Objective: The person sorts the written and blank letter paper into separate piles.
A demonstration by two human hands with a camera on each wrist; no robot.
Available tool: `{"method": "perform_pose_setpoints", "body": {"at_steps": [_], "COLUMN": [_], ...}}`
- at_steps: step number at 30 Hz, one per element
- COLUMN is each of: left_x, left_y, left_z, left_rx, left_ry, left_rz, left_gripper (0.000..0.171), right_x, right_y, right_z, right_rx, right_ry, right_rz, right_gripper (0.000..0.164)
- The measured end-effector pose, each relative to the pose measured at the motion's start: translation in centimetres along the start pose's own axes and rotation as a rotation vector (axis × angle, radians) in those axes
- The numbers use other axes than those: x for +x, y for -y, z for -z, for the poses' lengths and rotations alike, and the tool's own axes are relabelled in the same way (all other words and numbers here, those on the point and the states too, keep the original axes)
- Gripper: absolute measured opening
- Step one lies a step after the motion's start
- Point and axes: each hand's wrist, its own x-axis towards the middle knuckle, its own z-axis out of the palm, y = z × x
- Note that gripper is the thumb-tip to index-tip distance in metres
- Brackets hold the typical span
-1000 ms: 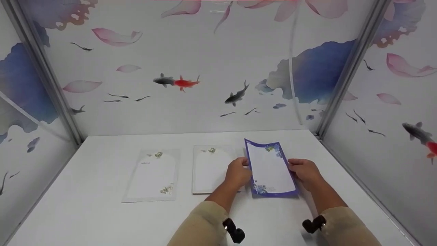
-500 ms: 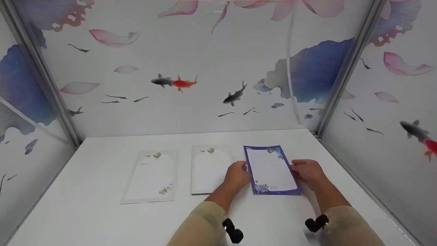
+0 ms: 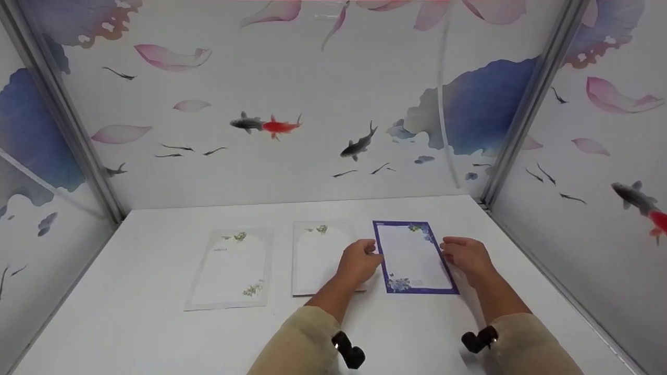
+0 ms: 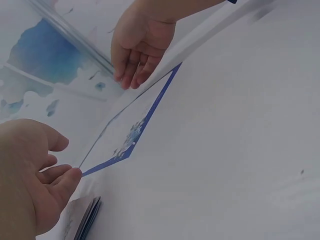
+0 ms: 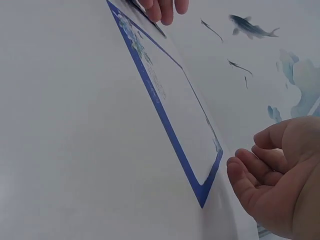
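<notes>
The blue-bordered sheet (image 3: 414, 258) lies flat on the white table (image 3: 130, 323). The left hand (image 3: 358, 261) and right hand (image 3: 465, 256) flank its long edges, each grip loosely spread with relaxed fingers just beside the paper, holding nothing. A white sheet (image 3: 319, 258) lies partly under the left hand; another white sheet (image 3: 232, 268) lies further left. Bare table stretches in front of the sheets.

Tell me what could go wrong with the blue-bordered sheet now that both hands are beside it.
1. The blue-bordered sheet lies flat with the left hand and right hand open at its long edges, so a brush might slide it askew.
2. The middle card sits under the left hand and could get nudged.
</notes>
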Motion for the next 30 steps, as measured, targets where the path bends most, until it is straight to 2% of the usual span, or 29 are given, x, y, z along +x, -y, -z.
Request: {"method": "perform_pose_setpoints", "body": {"at_steps": [7,15,19,26,30], "left_x": [0.2,0.5,0.4,0.1,0.3], "left_y": [0.9,3.0,4.0,5.4,5.9], "left_z": [3.0,6.9,9.0,12.2,13.5], "left_rx": [-0.023,-0.055,-0.049,-0.125,-0.147], "left_ry": [-0.02,-0.061,-0.114,-0.19,-0.223], "left_rz": [-0.002,-0.044,-0.013,0.025,0.059], "left_gripper": [0.049,0.051,0.052,0.054,0.055], "right_x": [-0.5,-1.3,-1.5,-1.9,-2.3], "right_y": [1.7,3.0,3.6,5.1,5.9], "right_z": [-2.9,-6.9,-8.6,-11.8,-13.4], "right_rx": [0.033,0.096,0.106,0.141,0.16], "right_ry": [0.045,0.1,0.114,0.147,0.161], "right_rz": [0.034,0.118,0.126,0.103,0.09], "right_gripper": [0.052,0.048,0.046,0.045,0.045]}}
